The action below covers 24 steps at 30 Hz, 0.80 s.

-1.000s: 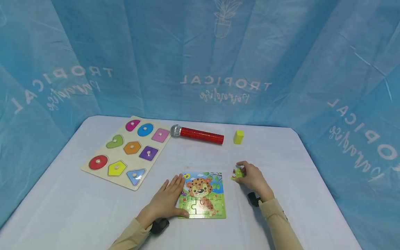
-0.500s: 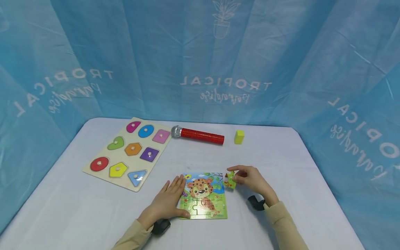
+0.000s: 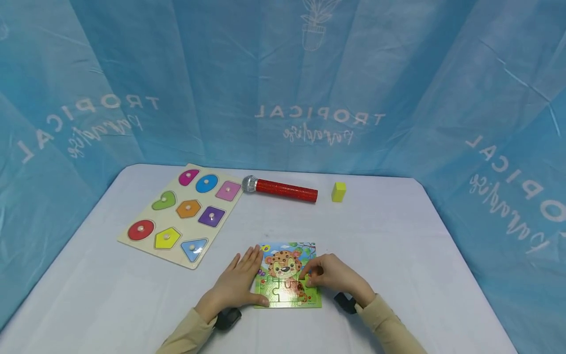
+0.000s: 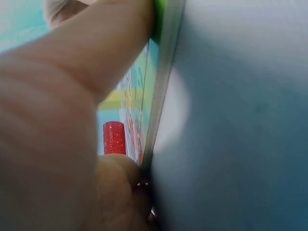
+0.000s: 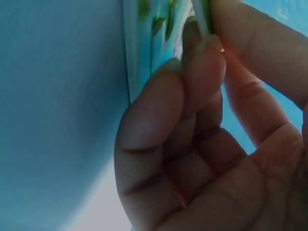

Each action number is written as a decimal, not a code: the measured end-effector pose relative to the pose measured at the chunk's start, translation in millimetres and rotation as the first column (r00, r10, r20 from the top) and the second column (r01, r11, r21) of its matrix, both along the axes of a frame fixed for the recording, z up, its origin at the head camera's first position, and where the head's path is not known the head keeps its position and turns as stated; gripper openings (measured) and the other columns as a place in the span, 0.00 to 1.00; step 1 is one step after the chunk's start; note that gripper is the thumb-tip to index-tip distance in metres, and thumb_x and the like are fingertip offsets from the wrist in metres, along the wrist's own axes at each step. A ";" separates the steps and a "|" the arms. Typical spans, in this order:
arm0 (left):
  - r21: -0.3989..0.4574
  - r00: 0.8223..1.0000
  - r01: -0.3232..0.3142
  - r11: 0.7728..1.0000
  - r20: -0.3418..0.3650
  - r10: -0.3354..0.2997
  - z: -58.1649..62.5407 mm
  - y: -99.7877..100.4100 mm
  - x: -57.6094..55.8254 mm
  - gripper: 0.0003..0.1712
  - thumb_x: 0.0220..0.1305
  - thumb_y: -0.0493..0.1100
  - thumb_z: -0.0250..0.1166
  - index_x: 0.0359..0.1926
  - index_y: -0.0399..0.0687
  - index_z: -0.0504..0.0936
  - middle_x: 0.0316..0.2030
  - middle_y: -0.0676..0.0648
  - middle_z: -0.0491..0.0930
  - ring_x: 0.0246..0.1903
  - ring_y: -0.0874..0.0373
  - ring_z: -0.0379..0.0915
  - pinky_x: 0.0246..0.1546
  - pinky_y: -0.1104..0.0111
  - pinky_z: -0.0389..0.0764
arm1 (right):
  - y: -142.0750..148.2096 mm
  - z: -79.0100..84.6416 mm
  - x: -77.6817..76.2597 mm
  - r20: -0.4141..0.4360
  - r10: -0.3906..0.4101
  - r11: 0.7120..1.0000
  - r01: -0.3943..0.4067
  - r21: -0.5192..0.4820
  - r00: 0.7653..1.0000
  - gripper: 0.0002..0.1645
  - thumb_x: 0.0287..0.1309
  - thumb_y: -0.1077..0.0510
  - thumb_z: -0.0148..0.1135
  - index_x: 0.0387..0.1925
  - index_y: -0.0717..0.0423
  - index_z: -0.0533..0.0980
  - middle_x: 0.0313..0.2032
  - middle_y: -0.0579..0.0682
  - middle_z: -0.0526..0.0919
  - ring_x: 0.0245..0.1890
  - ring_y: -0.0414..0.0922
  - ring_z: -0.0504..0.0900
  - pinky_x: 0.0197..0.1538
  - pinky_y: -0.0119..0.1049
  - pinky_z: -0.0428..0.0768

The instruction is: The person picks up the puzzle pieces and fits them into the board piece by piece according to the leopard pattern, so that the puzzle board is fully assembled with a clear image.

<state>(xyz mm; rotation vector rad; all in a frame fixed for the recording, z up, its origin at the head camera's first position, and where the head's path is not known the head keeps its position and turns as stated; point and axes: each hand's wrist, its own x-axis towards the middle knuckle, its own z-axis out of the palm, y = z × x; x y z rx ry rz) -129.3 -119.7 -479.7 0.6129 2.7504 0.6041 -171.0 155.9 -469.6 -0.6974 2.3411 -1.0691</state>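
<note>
A jigsaw puzzle [image 3: 286, 292] with a cartoon leopard lies flat on the white table. Along its left side rests my left hand [image 3: 234, 280], fingers straight, with the thumb on the lower left corner. The left wrist view shows that thumb beside the thin edge of the board [image 4: 163, 77]. Over the right part of the picture, my right hand [image 3: 338, 278] pinches a green puzzle piece [image 5: 204, 18] between thumb and fingers. From the head, that piece is mostly hidden by the fingers; whether it touches the board I cannot tell.
A wooden shape board [image 3: 181, 223] with knobbed colored shapes lies at the back left. Behind the puzzle is a red toy microphone [image 3: 286, 190]. A yellow block [image 3: 338, 191] stands to its right. Blue printed cloth [image 3: 283, 73] surrounds the table.
My right hand has carried the puzzle piece left, from the table beside the puzzle to over its right part. The left hand has stayed in place.
</note>
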 end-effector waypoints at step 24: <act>0.014 0.999 -0.039 0.999 0.008 0.039 -3.3 -1.0 6.6 0.68 0.43 0.66 0.73 0.74 0.33 0.50 0.76 0.36 0.44 0.76 0.39 0.37 0.74 0.43 0.41 | 2.2 -10.1 -2.8 -0.051 -0.068 0.996 0.070 0.051 0.996 0.13 0.57 0.50 0.68 0.40 0.50 0.77 0.22 0.42 0.68 0.23 0.36 0.65 0.27 0.27 0.65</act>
